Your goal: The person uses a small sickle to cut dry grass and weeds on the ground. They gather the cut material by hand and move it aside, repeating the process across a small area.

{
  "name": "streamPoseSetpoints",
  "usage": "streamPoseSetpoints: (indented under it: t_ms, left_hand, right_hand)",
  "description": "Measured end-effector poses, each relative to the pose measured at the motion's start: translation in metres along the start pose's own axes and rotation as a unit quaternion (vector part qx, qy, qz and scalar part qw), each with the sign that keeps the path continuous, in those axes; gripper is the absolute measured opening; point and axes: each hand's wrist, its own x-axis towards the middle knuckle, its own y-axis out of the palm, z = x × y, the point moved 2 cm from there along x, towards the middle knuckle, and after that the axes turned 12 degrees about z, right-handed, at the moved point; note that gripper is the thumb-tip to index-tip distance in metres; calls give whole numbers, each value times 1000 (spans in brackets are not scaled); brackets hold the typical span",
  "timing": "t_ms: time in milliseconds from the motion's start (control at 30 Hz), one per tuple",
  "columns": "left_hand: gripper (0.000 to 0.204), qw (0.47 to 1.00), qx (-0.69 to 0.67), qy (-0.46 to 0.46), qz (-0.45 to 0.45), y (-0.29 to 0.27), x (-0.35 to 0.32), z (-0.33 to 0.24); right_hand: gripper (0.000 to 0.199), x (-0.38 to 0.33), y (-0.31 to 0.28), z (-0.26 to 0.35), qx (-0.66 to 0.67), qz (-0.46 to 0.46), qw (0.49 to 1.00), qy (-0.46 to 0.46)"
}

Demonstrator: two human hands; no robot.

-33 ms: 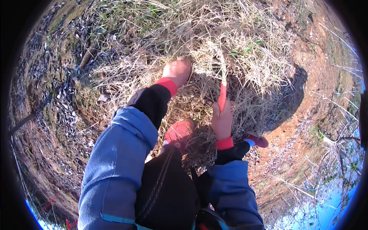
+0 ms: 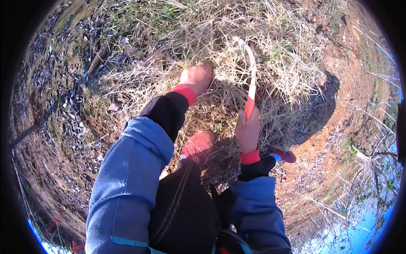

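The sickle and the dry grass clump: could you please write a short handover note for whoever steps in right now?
Left hand: closed on a bunch of the dry grass clump, gathering the stalks.
Right hand: grip shut on the red handle of the sickle; its pale curved blade points up and hooks left into the grass, beside the left hand.
Feet: red shoes planted at the foot of the clump, on bare reddish soil.
Done: no cut pile is visible; the clump looks mostly standing.
Left: probably cutting the held bunch; mind the blade near the left fingers.
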Motion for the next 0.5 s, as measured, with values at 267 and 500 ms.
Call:
streamPoseSetpoints:
  t_ms: [267, 500]
  left_hand:
    - [12, 996, 58, 54, -44, 9, 5, 8]
    - [11, 994, 28, 84, -62, 19, -13, 5]
  right_hand:
    - [29, 24, 26, -25, -86, 60, 992, 64]
    - [33, -139, 49, -72, -52, 118, 985, 115]
